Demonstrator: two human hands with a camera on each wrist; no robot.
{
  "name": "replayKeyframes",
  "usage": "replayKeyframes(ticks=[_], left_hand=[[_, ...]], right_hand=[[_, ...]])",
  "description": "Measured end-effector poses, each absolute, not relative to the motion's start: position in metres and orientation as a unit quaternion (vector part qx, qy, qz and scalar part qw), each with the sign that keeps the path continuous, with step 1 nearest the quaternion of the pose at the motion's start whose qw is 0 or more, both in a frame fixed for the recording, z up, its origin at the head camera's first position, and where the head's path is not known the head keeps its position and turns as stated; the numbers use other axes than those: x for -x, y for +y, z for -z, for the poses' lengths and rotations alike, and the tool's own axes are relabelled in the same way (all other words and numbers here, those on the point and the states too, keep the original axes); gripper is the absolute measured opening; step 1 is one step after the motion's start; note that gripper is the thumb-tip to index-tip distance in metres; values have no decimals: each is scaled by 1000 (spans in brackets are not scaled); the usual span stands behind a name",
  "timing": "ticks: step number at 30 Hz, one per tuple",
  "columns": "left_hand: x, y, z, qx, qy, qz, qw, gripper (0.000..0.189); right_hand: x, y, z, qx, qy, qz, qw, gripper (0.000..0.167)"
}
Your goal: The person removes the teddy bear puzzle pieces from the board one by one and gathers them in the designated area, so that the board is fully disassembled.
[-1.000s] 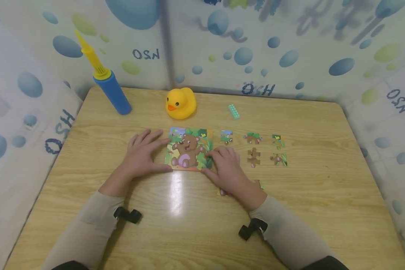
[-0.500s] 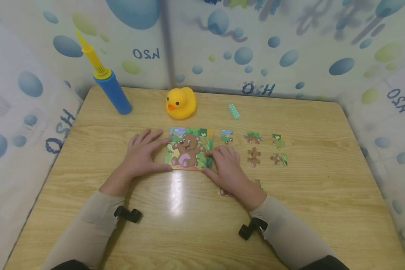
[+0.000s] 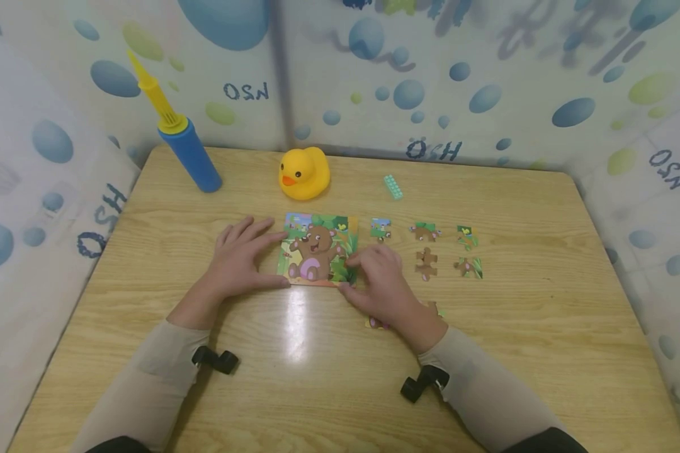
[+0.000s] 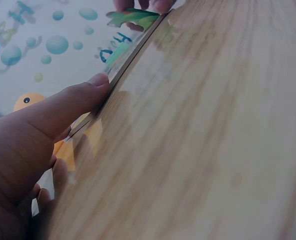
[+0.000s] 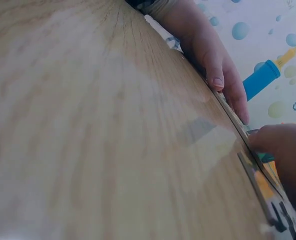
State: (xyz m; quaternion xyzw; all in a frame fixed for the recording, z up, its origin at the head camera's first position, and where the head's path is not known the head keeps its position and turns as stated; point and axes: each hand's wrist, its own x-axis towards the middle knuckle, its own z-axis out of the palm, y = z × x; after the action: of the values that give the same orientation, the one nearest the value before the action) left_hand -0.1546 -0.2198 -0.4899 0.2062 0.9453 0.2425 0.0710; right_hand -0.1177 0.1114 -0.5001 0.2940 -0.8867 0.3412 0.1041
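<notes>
A bear jigsaw puzzle [image 3: 316,248] lies flat in its frame near the middle of the table. My left hand [image 3: 235,259] rests at its left side, thumb and fingers spread and fairly straight against the edge. At the lower right corner my right hand [image 3: 378,280] pinches a green puzzle piece [image 4: 132,19], which shows tilted up in the left wrist view. Loose pieces lie to the right, among them a blue-sky piece [image 3: 380,228], a brown piece [image 3: 426,264] and a green-leaf piece [image 3: 469,267]. My right wrist partly covers a purple-and-brown piece [image 3: 376,323].
A yellow rubber duck [image 3: 304,173] stands behind the puzzle. At the back left is a blue and yellow hand pump [image 3: 189,154], and a mint toy brick [image 3: 393,187] lies at the back right. Patterned curtains [image 3: 340,75] enclose the wooden table [image 3: 549,352].
My right fingers have curled in more at the puzzle's lower right, and the green piece there has shifted and tilted slightly. The left hand has stayed put.
</notes>
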Motion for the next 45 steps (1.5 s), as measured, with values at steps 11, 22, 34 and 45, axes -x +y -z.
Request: replayKeyframes(ticks=[11,22,34,45], left_hand=[[154,-221,490,-210,944,-244,67,101],[155,-221,491,-209,944,-245,68,101],[156,-220,492,-211,944,-243,69,101],[154,-220,492,-210,945,-244,65,102]], right_hand=[[120,111,503,-320,-853,-379,165,13],[118,113,501,-319,-847,-392,165,46],[115,118,504,-336,-822,-411,208,58],[99,129,493,-325,-855,-391,98,58]])
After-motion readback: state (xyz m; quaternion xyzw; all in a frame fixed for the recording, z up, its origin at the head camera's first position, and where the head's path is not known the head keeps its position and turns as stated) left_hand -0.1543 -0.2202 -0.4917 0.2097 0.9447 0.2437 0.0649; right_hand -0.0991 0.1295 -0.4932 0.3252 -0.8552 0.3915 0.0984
